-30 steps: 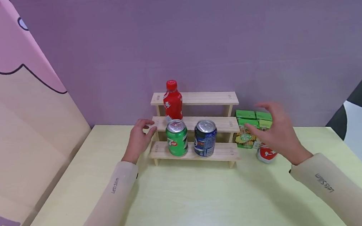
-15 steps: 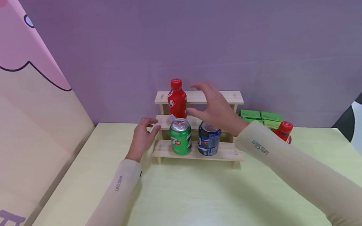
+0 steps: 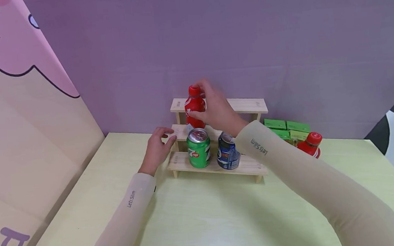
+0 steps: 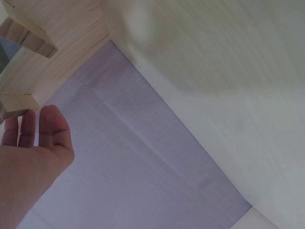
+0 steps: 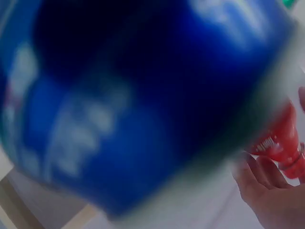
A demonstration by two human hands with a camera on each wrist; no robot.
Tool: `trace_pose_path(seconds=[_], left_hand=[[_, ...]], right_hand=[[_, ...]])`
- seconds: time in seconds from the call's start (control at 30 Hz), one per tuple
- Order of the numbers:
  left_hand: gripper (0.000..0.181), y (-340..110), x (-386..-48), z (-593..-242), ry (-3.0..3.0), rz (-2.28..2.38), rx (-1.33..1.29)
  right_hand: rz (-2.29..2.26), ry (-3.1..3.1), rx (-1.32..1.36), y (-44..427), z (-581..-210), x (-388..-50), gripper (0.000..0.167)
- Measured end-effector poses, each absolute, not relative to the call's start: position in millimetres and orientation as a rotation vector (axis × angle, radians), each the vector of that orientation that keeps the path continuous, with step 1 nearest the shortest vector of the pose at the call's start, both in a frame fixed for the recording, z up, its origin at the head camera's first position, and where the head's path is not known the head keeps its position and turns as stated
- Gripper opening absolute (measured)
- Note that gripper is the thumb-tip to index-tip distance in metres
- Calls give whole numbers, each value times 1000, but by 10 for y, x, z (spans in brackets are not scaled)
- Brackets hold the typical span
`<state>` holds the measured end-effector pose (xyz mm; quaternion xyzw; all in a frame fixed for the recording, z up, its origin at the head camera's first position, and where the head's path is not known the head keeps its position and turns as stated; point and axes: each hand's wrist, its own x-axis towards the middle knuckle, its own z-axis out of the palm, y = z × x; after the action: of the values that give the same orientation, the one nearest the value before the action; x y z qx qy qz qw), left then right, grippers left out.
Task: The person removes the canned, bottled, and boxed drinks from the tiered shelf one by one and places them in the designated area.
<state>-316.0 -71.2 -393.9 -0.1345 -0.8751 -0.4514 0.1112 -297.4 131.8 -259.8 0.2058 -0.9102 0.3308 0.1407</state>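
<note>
On the middle tier of a wooden three-tier stand (image 3: 244, 106) stands a red bottle (image 3: 194, 106). My right hand (image 3: 218, 111) is round its upper part, thumb across the front and fingers by the neck; the right wrist view shows the bottle (image 5: 281, 138) beside the fingers of that hand (image 5: 274, 191). My left hand (image 3: 155, 150) touches the left end of the middle tier, fingers loosely bent; in the left wrist view its fingertips meet the wood (image 4: 16, 106). A green can (image 3: 199, 148) and a blue can (image 3: 227, 153) stand on the lowest tier.
Right of the stand are several green boxes (image 3: 297, 126) and another red bottle (image 3: 309, 146), partly hidden by the right sleeve. A purple backdrop (image 3: 280, 33) rises behind the pale table (image 3: 199, 224). The blue can (image 5: 157, 95) fills much of the right wrist view.
My right hand has moved left from above the boxes to the red bottle on the stand and closed round it. My left hand has stayed at the stand's left end.
</note>
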Motion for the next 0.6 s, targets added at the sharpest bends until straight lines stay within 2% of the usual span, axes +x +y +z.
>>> trace_pose_path(seconds=[0.37,0.6], left_hand=[[27,-687,-3158,-3967,-2536,-1345,-424],[26,-697,-3183,-3993,-2498,-1327,-476]], right_hand=[[1046,-2517,566,1354,-2668,-2868,69],[1033,-2341,522,1536,-2535,-2755,66]])
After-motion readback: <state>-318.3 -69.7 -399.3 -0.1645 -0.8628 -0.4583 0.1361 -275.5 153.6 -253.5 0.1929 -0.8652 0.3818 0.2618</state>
